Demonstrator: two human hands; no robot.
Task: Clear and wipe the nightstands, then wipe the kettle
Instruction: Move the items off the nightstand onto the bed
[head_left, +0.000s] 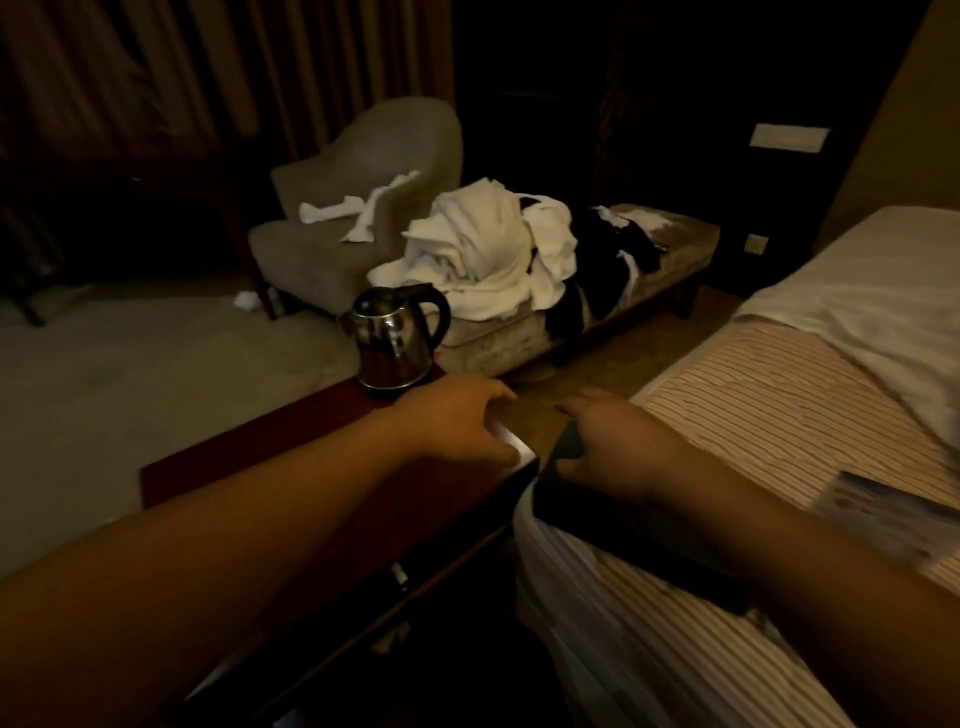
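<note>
Both grips differ: the left hand (462, 421) rests with curled fingers on a pale flat thing (too blurred to name) at the nightstand (270, 457) edge; the right hand (602, 441) holds a dark object. Kettle (397, 338) stands upright at the nightstand's far corner. No writing is legible.

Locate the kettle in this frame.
The kettle stands at the far end of the nightstand, left of centre, beyond the left hand and before the towel-piled bench.
</note>
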